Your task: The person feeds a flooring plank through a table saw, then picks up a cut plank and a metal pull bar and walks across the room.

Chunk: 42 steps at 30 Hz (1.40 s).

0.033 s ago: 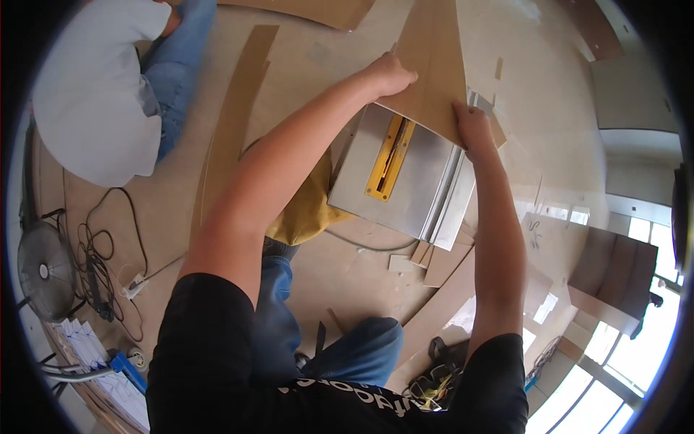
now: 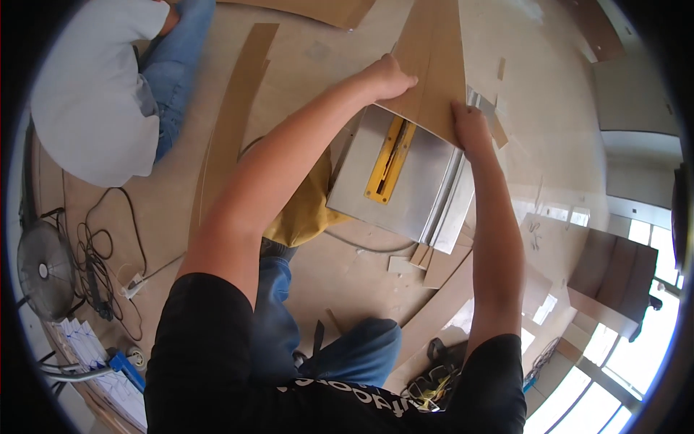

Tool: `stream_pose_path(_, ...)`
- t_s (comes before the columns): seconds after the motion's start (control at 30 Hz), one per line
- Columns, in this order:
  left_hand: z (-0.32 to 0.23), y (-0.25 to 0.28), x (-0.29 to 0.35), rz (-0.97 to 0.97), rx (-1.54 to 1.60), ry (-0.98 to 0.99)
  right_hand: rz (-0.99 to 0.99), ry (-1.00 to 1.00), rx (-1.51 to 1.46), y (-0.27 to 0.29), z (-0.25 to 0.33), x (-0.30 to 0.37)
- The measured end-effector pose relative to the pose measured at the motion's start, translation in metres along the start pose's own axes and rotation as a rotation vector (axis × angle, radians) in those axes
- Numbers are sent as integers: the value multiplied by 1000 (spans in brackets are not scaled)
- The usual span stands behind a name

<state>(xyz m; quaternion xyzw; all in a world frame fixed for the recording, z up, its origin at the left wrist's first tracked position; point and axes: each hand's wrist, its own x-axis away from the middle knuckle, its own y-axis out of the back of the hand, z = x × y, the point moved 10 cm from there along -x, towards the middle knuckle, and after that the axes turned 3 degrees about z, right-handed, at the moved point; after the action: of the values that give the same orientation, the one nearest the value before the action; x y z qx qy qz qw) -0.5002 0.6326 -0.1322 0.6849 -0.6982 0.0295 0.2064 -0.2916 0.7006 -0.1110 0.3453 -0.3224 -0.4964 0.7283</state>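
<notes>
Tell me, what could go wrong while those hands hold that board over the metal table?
The left hand grips the board near the line of the yellow slotted insert; if a blade sits there, that hand could get hurt. The board also runs out of view, so its far end might bump something unseen.

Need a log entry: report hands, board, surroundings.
Left hand gripping board, left edge; right hand, right edge. Board over far part of saw. Offcuts near saw.
</notes>
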Motion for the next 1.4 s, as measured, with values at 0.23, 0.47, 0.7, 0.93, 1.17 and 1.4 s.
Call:
stream_pose_path(0.23, 30, 34, -24, -244, -417, 101, -239, 97, 386, 18, 5, -46)
stream_pose_path(0.47, 31, 28, -57, -233, -406, 83, 104, 1, 183, -4, -81, -182)
stream_pose_path(0.7, 31, 29, -60, -306, -429, -26, 706, -354, -49, -62, -112, -192)
stream_pose_path(0.93, 33, 28, -66, -323, -455, -60, 291, -186, -194, -26, -107, -194)
stream_pose_path(1.17, 29, 33, -54, -330, -433, -77, -367, 59, -88, 21, -30, -67)
stream_pose_path(1.4, 36, 17, -51, -330, -406, -87, -377, 56, 226, -17, -14, -16)
